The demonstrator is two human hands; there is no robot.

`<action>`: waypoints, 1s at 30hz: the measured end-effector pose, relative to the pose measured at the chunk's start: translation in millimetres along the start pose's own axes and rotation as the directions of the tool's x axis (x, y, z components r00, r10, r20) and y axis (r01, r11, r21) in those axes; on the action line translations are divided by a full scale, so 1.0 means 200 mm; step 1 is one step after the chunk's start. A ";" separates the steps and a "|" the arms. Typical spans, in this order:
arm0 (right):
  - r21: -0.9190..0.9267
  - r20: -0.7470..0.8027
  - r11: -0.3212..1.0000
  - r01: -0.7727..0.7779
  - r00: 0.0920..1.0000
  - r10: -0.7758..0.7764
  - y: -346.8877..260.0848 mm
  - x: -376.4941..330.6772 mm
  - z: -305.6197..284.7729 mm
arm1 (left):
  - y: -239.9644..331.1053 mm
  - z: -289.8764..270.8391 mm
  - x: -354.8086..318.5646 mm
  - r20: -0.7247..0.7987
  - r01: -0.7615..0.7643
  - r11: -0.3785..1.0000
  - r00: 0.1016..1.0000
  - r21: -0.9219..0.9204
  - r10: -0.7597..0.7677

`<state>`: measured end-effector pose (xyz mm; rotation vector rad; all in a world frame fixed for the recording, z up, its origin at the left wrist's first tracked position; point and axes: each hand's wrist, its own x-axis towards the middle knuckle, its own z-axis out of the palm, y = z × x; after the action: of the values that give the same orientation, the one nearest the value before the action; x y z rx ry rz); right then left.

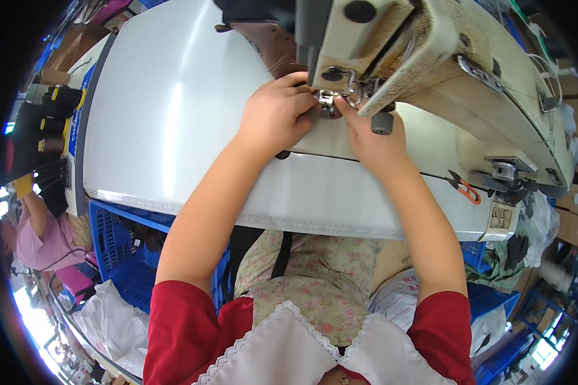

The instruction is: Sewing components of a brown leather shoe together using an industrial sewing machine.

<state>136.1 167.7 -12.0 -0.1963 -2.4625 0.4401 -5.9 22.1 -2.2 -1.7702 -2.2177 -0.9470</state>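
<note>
Both my hands are at the needle area of a cream-coloured sewing machine (424, 64). My left hand (273, 119) lies left of the metal presser foot (328, 100), its fingers bent and pressed together. They rest on the near end of a brown, leather-like piece (268, 48), which has something dark on its far part. What lies beneath the fingertips is hidden. My right hand (377, 138) reaches in from the other side, its index finger stretched out to the presser foot. Its remaining fingers are partly hidden by the machine head.
Orange-handled thread snips (465, 187) lie on the white machine table (167, 128) by its right end. A blue crate (119, 250) stands below the left edge. Thread cones (54, 122) and a co-worker in a pink top (45, 237) are at far left.
</note>
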 end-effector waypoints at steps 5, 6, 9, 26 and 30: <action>0.000 0.086 1.000 -0.002 0.996 0.002 0.01 -0.01 -0.01 | 0.01 -0.02 0.00 0.022 0.001 1.000 1.000 0.014 -0.001; -0.041 0.145 0.999 0.024 0.989 -0.018 0.02 -0.01 -0.03 | 0.02 -0.02 0.00 0.023 0.021 1.000 1.000 0.023 -0.021; -0.016 0.075 0.999 0.043 0.996 -0.042 0.04 -0.02 0.00 | 0.02 -0.02 0.00 0.037 0.046 0.999 0.998 0.014 -0.047; -0.066 0.148 0.998 0.014 0.989 -0.004 0.02 -0.02 -0.04 | 0.02 -0.01 0.01 -0.016 0.005 1.000 1.000 -0.007 -0.005; -0.014 0.059 1.000 0.008 0.998 -0.007 0.01 -0.02 -0.03 | 0.01 0.00 0.01 -0.026 -0.004 1.000 1.000 -0.019 0.004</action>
<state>142.0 170.3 -10.5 -0.1822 -2.5236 0.4306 -4.4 23.3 0.3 -1.7597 -2.1961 -0.9879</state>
